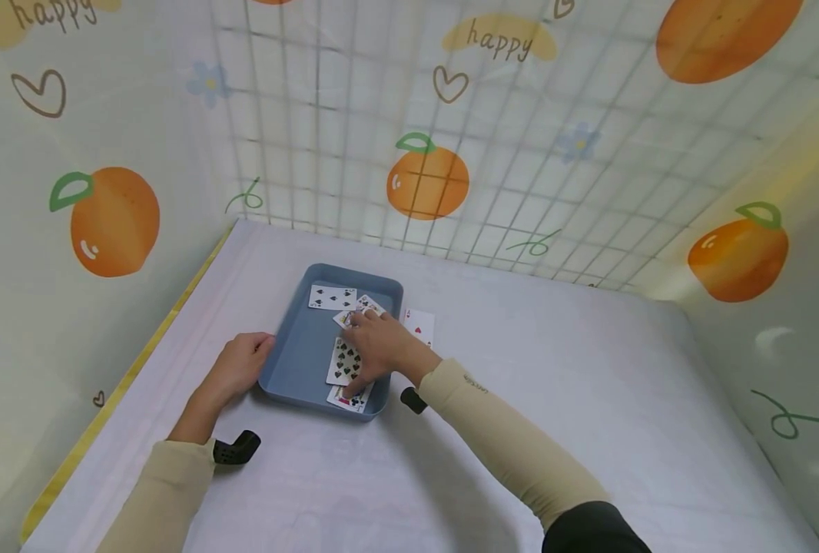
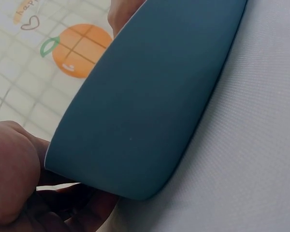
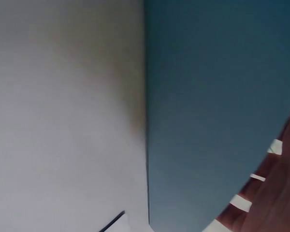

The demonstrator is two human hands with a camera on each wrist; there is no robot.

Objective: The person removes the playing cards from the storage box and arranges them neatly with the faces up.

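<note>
A blue-grey tray [image 1: 299, 361] lies on the white-covered table with several playing cards in it. My left hand [image 1: 241, 359] grips the tray's left side, fingers curled at the wall; the left wrist view shows them at the tray's end [image 2: 130, 140]. Over the cards, my right hand [image 1: 382, 347] is spread, its thumb low by a face card [image 1: 349, 399] and its fingertips at overlapping cards [image 1: 370, 305]. Partly under that hand is a ten of spades [image 1: 343, 362]. Another spade card [image 1: 333, 297] lies crosswise near the tray's far end.
A heart card [image 1: 419, 324] lies on the table against the tray's right outer side. Black wrist-worn devices [image 1: 237, 448] show at both wrists. Curtain walls [image 1: 354, 153] printed with oranges stand behind and at both sides. Yellow edging [image 1: 126, 384] runs along the table's left.
</note>
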